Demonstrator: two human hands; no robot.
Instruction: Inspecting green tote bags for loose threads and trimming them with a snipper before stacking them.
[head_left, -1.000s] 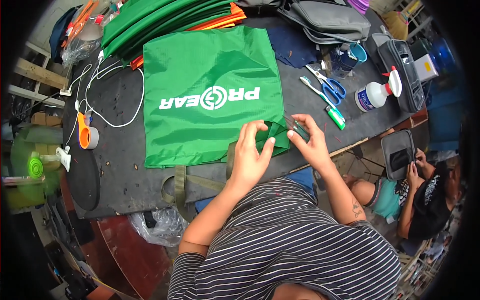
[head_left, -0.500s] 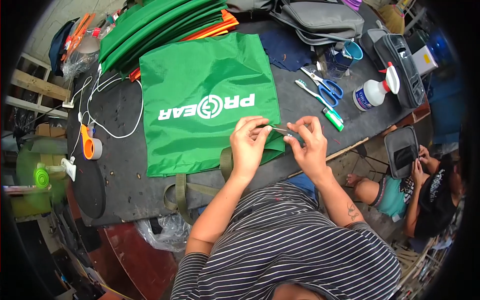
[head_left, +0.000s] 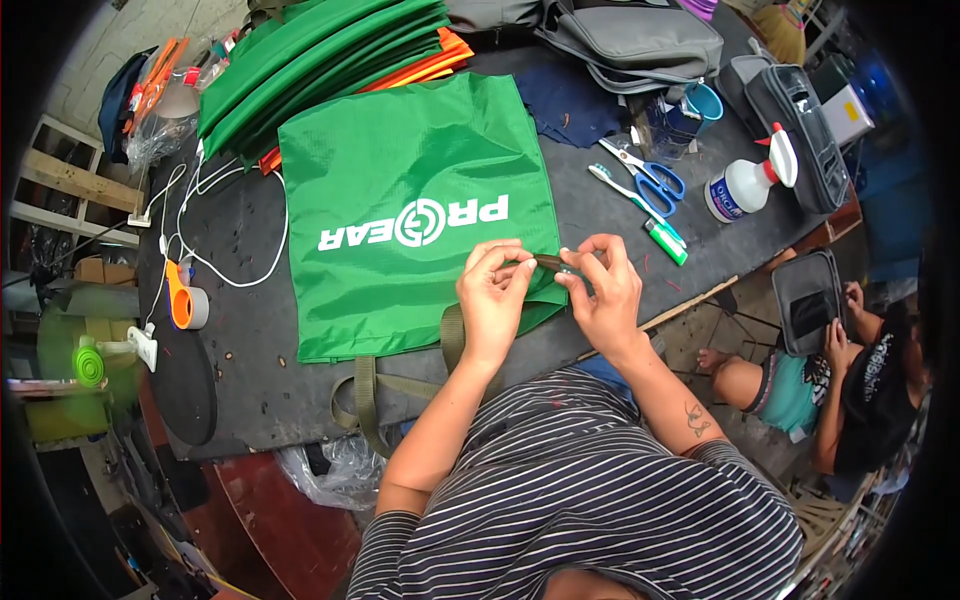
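Note:
A green fabric bag (head_left: 400,190) with a white printed mark lies flat on the dark worktable (head_left: 250,340). My left hand (head_left: 492,298) and my right hand (head_left: 603,290) meet at the bag's near right corner. Between their fingertips they pinch a short dark olive strap end (head_left: 550,263), the left hand on its left end and the right hand on its right end. An olive webbing strap (head_left: 365,400) trails from under the bag over the table's near edge.
Folded green and orange fabric (head_left: 320,60) is stacked at the back. Blue scissors (head_left: 645,175), a green lighter (head_left: 665,240), a white spray bottle (head_left: 745,180), grey bags (head_left: 640,40), an orange tape roll (head_left: 185,300) and white cable (head_left: 215,270) lie around. A person (head_left: 850,370) sits low at the right.
Both hands lifted off the bag's corner and now hold the strap end stretched between their fingertips. The bag's near corner lies flatter.

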